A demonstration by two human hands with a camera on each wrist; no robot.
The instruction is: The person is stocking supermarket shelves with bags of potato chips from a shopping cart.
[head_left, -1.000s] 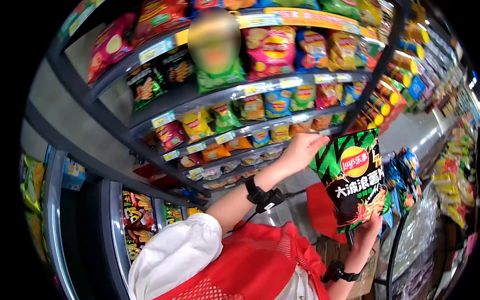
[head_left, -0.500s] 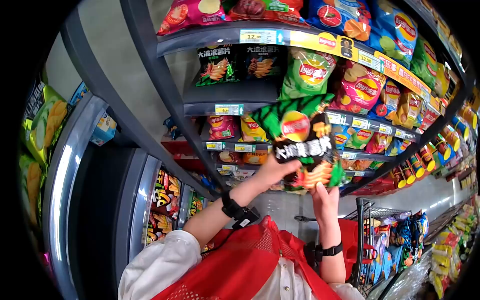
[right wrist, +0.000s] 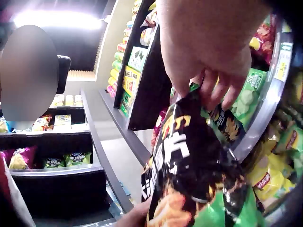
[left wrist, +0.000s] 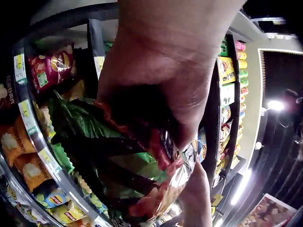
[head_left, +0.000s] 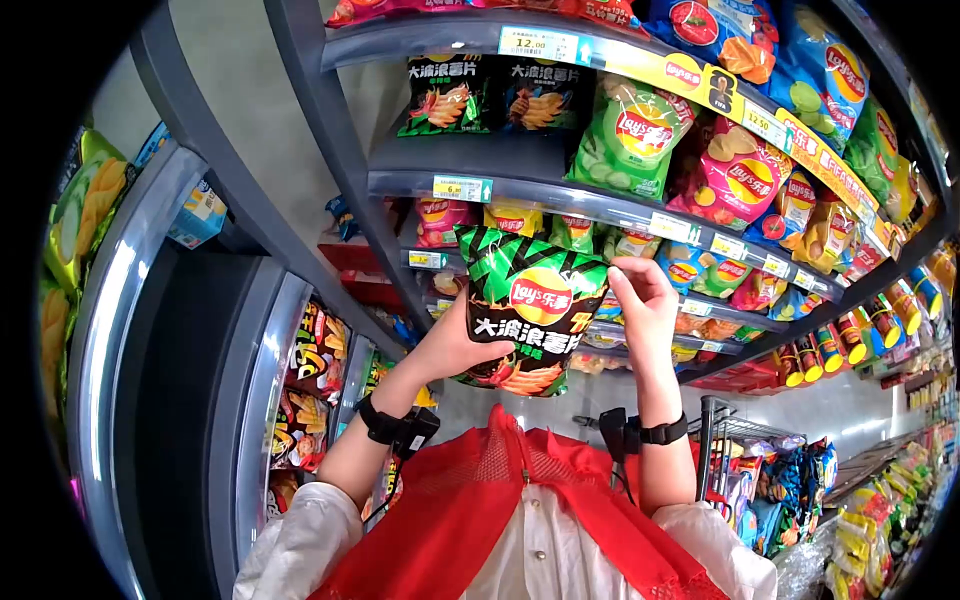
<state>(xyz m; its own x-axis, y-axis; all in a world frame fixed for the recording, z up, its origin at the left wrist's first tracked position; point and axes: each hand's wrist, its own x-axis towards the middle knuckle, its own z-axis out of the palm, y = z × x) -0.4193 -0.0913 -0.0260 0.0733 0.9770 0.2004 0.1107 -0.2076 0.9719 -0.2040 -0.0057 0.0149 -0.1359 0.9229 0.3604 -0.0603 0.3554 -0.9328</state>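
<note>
In front of the person, a black and green bag of potato chips is held with its printed front toward the head camera, tilted slightly. The left hand grips its lower left side, thumb across the front and the other fingers hidden behind. At the upper right corner, the right hand pinches the bag between thumb and fingers. In the right wrist view, the right hand's fingers are bent at the bag's top edge. The left wrist view shows the crinkled bag beyond the left hand.
Ahead, shelves hold chip bags; two black bags sit behind a bare stretch of shelf, beside a green bag. A dark metal post stands left of them. At right is a wire cart with several bags.
The bag has moved from the right, near the cart, to in front of the shelves. The right hand has shifted from its bottom to its upper corner, the left from its top to its lower side.
</note>
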